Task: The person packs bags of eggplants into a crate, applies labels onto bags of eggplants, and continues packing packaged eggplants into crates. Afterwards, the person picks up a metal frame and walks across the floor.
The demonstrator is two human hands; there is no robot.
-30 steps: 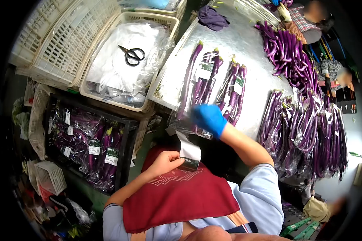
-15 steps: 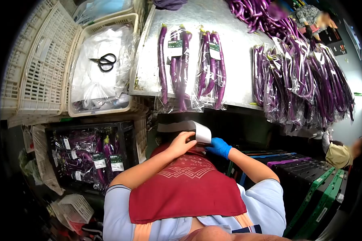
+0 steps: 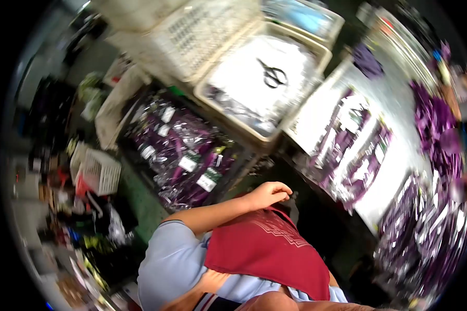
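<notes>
My left hand [image 3: 269, 195] is bare and sits in front of the red apron [image 3: 270, 238]. Its fingers are bent and held together; what lies under them is hidden and blurred. My right hand is out of sight behind the apron. Nearest the left hand is a black crate [image 3: 163, 194] of bagged eggplants [image 3: 179, 150] with white labels. Beyond the hand, a metal table [image 3: 394, 160] bears two clear bags of long eggplants [image 3: 337, 129], lying side by side with labels on them.
Black scissors [image 3: 273, 75] rest on plastic bags in a cream basket [image 3: 202, 93]. Many bagged eggplants [image 3: 425, 233] hang over the table's near right corner. Loose eggplants [image 3: 436, 129] are piled behind. A purple cloth [image 3: 367, 61] lies at the table's far end. A white basket [image 3: 102, 173] stands left.
My view has swung left, so the table now sits farther right and tilted. The blue-gloved right hand and the white label strip held between both hands have gone from sight.
</notes>
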